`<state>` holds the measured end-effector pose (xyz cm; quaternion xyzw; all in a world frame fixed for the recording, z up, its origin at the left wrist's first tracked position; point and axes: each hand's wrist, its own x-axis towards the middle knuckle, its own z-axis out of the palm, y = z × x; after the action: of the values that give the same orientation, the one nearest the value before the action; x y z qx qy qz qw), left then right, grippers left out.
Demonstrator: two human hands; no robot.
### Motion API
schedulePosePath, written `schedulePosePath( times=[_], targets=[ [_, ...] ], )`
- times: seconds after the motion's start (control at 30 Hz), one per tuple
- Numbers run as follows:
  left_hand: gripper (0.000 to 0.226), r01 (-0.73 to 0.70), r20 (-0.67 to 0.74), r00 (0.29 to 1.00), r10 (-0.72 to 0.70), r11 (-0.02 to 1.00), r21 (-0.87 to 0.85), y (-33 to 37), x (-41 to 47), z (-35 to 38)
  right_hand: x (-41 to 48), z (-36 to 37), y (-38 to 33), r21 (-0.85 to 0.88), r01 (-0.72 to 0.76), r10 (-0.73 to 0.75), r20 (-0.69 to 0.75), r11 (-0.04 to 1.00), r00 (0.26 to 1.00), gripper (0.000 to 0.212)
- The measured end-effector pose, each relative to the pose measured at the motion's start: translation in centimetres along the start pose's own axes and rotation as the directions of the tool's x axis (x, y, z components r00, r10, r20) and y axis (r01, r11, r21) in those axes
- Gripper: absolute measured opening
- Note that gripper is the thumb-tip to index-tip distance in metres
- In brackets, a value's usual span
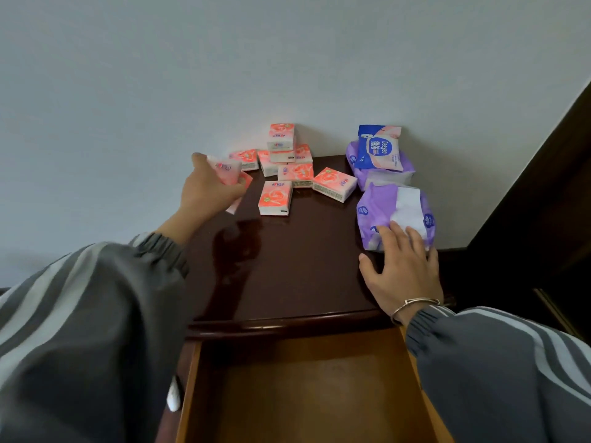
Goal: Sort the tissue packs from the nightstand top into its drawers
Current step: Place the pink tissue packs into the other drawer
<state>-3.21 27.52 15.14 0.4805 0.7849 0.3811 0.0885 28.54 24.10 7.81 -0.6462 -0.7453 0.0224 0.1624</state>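
Several small pink tissue packs (275, 198) lie and stack at the back of the dark nightstand top (287, 266), near the wall. My left hand (206, 190) is shut on two of these pink packs (227, 170) at the top's left edge. At the right stand two purple soft packs, the near one (390, 209) and a far one (383, 175) with a blue pack (379, 148) on it. My right hand (401, 270) rests with fingers spread on the near purple pack's front. The top drawer (307, 388) is pulled out below, and nothing shows inside it.
A pale wall rises right behind the nightstand. Dark wooden furniture (543, 199) stands close on the right. My grey striped sleeves fill the lower corners. A small white object (173, 399) shows by the drawer's left side.
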Motion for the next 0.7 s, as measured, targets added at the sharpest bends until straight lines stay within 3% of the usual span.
schedulePosePath(
  times=[0.07,0.13,0.2,0.33,0.47,0.6,0.7],
  targets=[
    [0.064,0.159,0.171,0.975,-0.141,0.983,-0.097,0.0,-2.2,-1.8,0.1,0.0,0.0,-0.002,0.001,-0.001,-0.002,1.0,1.0,0.057],
    [0.068,0.223,0.312,0.926,-0.212,0.975,0.003,-0.5,-5.0,-2.9,0.1,0.0,0.0,0.0,0.0,0.0,-0.007,1.0,1.0,0.058],
    [0.074,0.224,0.353,0.899,-0.259,0.965,0.135,-1.3,-7.6,-3.0,0.1,0.0,-0.1,-0.001,0.0,0.0,-0.017,1.0,1.0,0.058],
    [0.066,0.177,0.161,0.966,-0.203,0.971,0.163,-2.1,-10.5,-2.0,-0.1,-0.2,-0.3,-0.025,0.027,-0.028,-0.049,0.999,0.998,0.06],
    [0.075,0.15,-0.031,0.989,-0.148,0.982,0.115,-2.8,-12.1,-1.0,-0.8,-0.7,-0.4,0.021,0.096,-0.091,-0.171,0.995,0.981,0.055],
    [0.071,0.124,-0.171,0.978,-0.115,0.992,0.038,-3.7,-12.9,-0.5,-0.7,-1.6,-1.3,0.05,0.231,-0.196,-0.375,0.972,0.906,0.042],
    [0.07,0.099,-0.235,0.966,-0.103,0.995,-0.031,-4.2,-13.2,0.0,1.6,-2.5,-3.5,0.031,0.397,-0.352,-0.401,0.917,0.846,0.03]
  ],
)
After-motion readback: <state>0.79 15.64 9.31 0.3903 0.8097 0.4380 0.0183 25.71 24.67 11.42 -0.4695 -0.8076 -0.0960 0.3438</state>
